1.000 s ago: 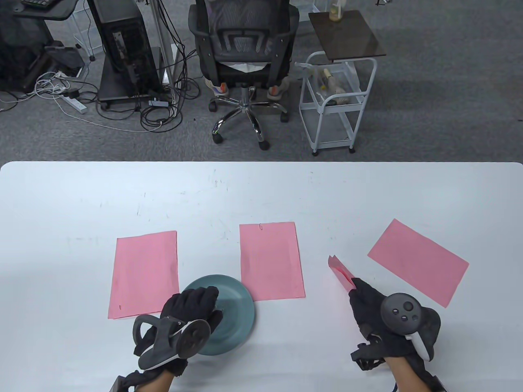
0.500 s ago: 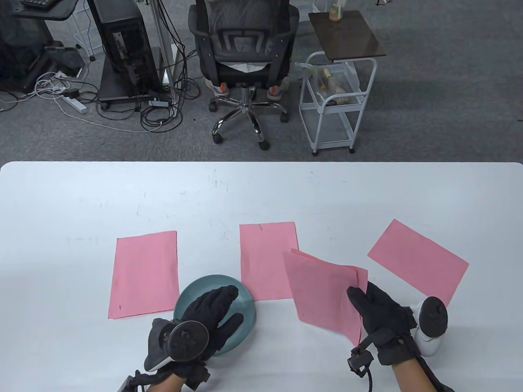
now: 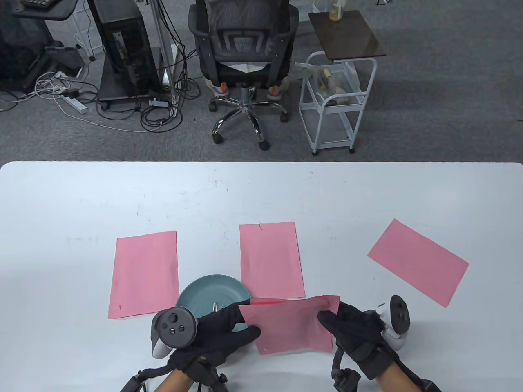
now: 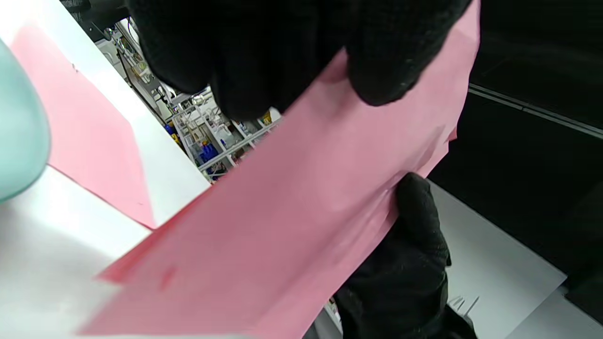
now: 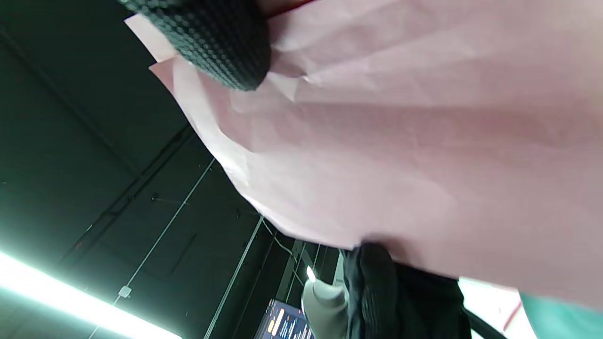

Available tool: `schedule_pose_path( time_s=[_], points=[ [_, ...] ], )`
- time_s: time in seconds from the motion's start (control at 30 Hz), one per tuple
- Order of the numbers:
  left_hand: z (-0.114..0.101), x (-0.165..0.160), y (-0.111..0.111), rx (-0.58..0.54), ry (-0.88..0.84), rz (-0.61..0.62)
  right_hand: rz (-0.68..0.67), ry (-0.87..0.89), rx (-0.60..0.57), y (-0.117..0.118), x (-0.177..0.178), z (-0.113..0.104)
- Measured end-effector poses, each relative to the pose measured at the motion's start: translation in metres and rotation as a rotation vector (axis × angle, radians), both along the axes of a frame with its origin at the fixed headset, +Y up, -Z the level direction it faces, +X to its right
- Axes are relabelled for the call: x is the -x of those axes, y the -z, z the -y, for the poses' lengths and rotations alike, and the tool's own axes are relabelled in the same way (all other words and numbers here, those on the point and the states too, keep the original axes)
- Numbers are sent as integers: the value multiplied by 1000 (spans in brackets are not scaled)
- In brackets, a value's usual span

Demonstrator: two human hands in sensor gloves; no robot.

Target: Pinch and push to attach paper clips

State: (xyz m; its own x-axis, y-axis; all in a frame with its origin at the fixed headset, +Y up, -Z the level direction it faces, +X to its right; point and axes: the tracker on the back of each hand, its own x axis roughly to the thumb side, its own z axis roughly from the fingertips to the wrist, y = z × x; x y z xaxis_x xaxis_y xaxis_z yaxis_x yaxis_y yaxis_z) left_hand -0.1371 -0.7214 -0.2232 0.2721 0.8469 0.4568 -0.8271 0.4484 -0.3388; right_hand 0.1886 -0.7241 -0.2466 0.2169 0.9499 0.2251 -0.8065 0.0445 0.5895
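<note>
Table view: plate (image 3: 204, 290) half hidden behind left hand (image 3: 212, 330), held paper (image 3: 292, 324).

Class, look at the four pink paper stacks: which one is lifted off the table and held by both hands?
The pink stack nearest the person, held between the left hand and right hand; the other three lie flat, untouched.

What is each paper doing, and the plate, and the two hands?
held pink paper: lifted off the table, gripped at both ends
left hand: holds the paper's left end
right hand: holds its right end
middle pink paper: lying flat, clip on its far edge
left pink paper: lying flat
right pink paper: lying flat, turned askew
teal plate: upright, paper clips inside
</note>
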Motion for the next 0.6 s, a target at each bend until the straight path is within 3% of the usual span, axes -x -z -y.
schedule_pose_path(
  time_s=[0.17,0.6],
  points=[
    [-2,3,-2,-61,79,-53,3,-106,-38,6,-6,3],
    [5,-3,-1,-23,144,-38,-49,-288,-68,10,-6,8]
  ],
)
